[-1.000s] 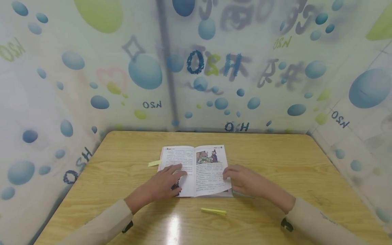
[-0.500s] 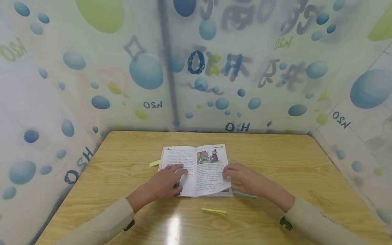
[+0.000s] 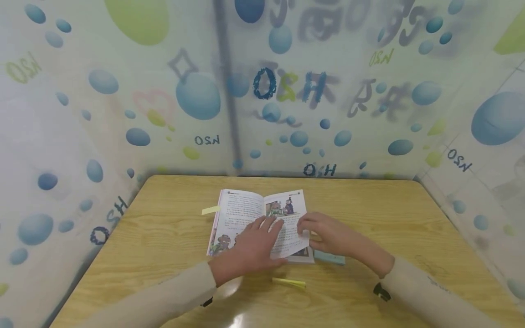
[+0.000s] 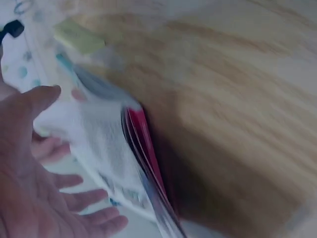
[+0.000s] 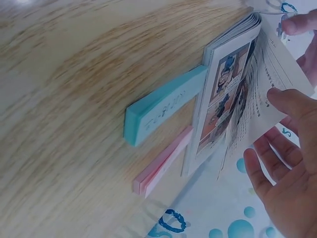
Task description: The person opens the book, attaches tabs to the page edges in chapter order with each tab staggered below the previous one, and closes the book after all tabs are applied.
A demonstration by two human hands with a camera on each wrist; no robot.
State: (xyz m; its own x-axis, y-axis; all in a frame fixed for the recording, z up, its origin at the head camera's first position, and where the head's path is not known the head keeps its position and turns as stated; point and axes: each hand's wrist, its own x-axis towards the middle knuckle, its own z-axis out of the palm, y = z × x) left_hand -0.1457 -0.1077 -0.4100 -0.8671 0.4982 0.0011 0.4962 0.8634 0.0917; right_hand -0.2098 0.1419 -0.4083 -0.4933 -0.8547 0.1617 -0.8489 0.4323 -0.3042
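Observation:
An open book with printed text and cartoon pictures lies on the table. My left hand, fingers spread, is over its lower middle, reaching across the fold onto the right page. In the left wrist view the left hand is beside blurred pages; whether it touches them I cannot tell. With thumb and fingers, my right hand pinches the outer edge of a right-hand page. That page is lifted, baring a picture page below. The right thumb lies on its printed face, the other fingers behind.
A teal strip-shaped pad and a pink one stick out by the book's right edge. A yellow paper tab projects from the left edge. A folded yellow strip lies in front. A patterned wall borders the wooden table.
My left hand has slid right, from the left page to across the fold, uncovering a cartoon on that page. The book's left side has tilted slightly. My right hand keeps its pinch on the page.

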